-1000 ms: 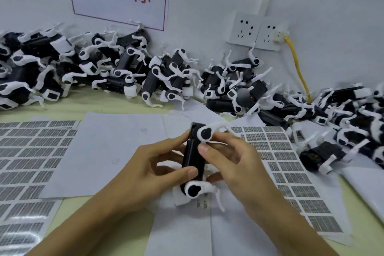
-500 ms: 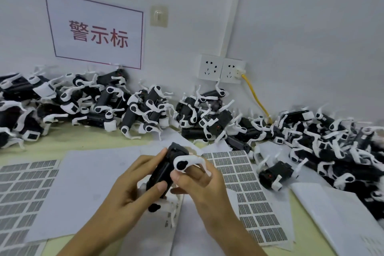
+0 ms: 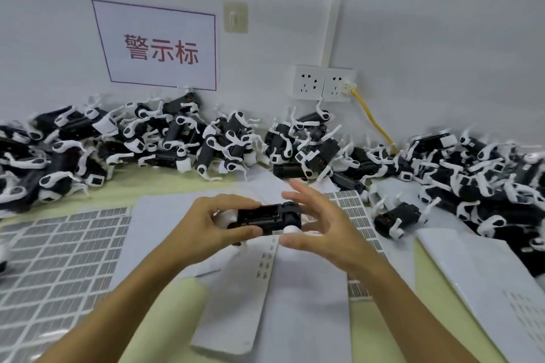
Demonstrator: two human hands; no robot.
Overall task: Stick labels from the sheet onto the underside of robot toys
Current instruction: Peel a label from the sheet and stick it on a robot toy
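Handling of 1 robot toy [image 3: 267, 219] is in hand: it is pinched lying sideways in the left hand [image 3: 218, 227] above the bench centre, while the right hand [image 3: 317, 227] is spread open just beside it. A label from the sheet [image 3: 358, 224] is judged to be required next. Whether a label is already fitted cannot be made out.

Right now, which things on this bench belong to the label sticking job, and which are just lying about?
In the job:
- toy held in the left hand
- right hand, open beside it
- label sheets
- toy heap along the wall

Lying about:
- wall sign
- sockets
- yellow cable
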